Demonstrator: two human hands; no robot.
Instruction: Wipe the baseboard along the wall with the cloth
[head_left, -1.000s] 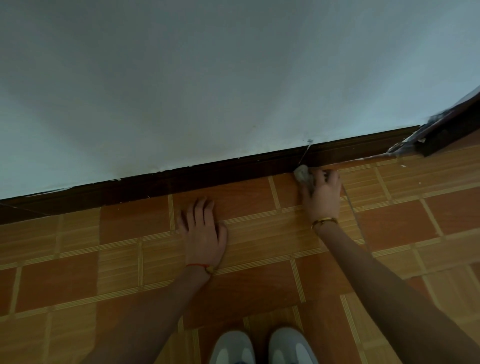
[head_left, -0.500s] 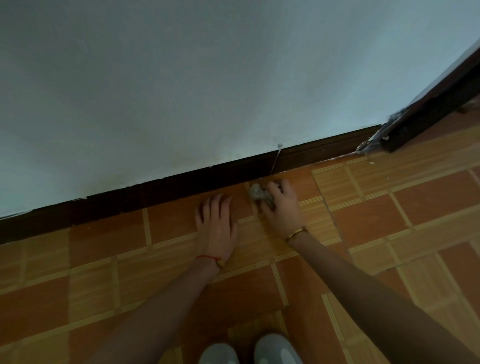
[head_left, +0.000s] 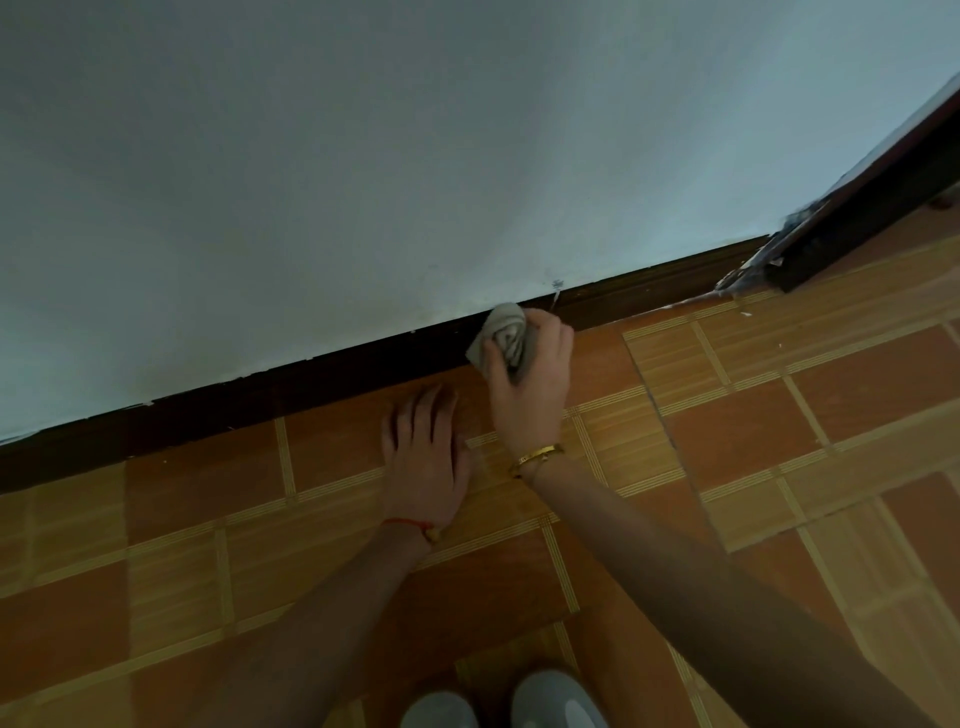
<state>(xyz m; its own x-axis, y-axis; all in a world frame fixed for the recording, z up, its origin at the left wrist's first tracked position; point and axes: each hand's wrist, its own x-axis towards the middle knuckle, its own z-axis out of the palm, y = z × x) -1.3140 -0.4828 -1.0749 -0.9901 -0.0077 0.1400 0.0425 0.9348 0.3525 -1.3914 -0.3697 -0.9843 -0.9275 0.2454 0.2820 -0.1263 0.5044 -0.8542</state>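
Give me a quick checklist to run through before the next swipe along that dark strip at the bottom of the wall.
1. Cloth gripped in right hand: ok.
2. Cloth touching the baseboard: ok, bunched against it.
3. Left hand braced flat on the floor: ok.
4. Strip to the left free of obstacles: ok.
5. Thin wire at the strip beside the cloth: not ok, may snag.
6. Strip already clean: cannot tell, too dark.

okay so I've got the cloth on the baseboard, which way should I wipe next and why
Probably slide the cloth left along the baseboard: the right hand presses it there, and a long dark stretch runs left, while the left hand braces flat on the floor.
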